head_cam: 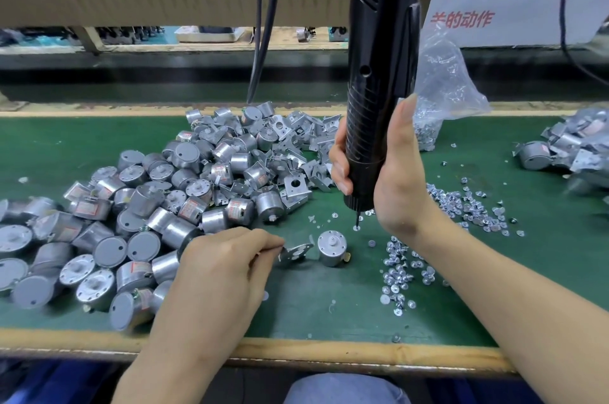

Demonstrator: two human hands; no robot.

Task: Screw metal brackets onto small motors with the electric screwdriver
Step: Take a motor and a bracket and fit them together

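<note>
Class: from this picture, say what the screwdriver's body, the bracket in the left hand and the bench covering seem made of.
Screwdriver body: probably moulded black plastic, semi-gloss; vent slots, ribbed grip.
Bracket: thin silvery sheet metal; glints, punched holes.
Bench covering: matte green, perhaps rubber or felt.

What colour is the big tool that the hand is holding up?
Black. The electric screwdriver in the right hand shows best in the head view.

The right hand (395, 173) is raised, its bare forearm slanting up from the lower right, with fingers (337, 161) and thumb curled round the upright screwdriver (379, 57). The left hand (224, 262) sits low, knuckles up, forearm entering from the bottom edge, pinching a flat bracket (296, 252).
</note>
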